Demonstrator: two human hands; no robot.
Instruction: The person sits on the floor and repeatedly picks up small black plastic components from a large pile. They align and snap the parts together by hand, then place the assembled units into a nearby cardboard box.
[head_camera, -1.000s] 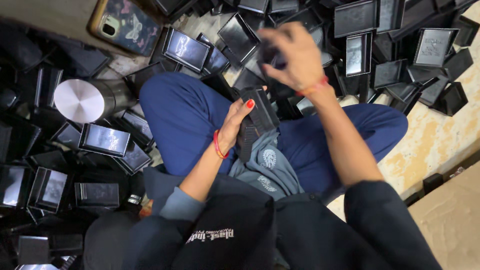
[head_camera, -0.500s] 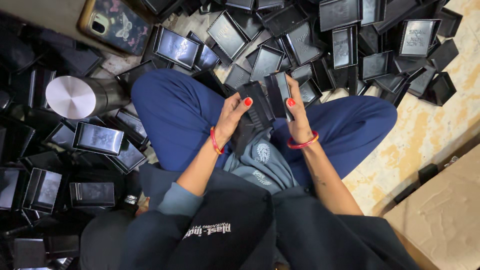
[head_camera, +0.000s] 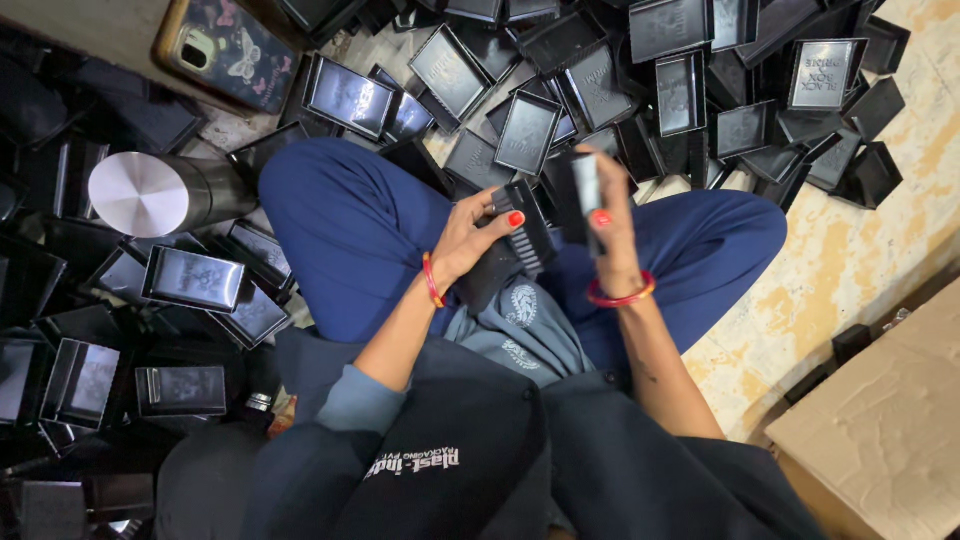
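From the head camera, we look down on our own lap, and we take the blue trousers (head_camera: 350, 230) as our landmark. Our left hand (head_camera: 470, 235) sits just above the middle of the trousers, fingers curled closed around a stack of black plastic pieces (head_camera: 515, 240) that leans against the palm. Our right hand (head_camera: 610, 235) is just beside it, to the right, pinching 1 small black tray (head_camera: 580, 190) upright between thumb and fingers, so that grip is closed too. The tray and the stack stand close together; we cannot tell whether they touch.

We judge these pieces to be light and stiff: thin moulded plastic with a raised rim and a glossy face. The shine suggests a slippery surface, so the rim edges look like the safer place to take hold, thumb on one long side and fingers on the other, as the right hand does. The thin walls could probably flex or crack if squeezed across the flat.

Beyond the trousers, toward the top and left, lies a heap of black trays (head_camera: 620, 80), loosely piled and overlapping. Left of the trousers lies a metal cylinder (head_camera: 150, 195), and above it a phone (head_camera: 225, 50) in a patterned case. Right of the trousers is bare, worn floor (head_camera: 850, 260), and a cardboard box (head_camera: 880, 420) stands at the lower right.
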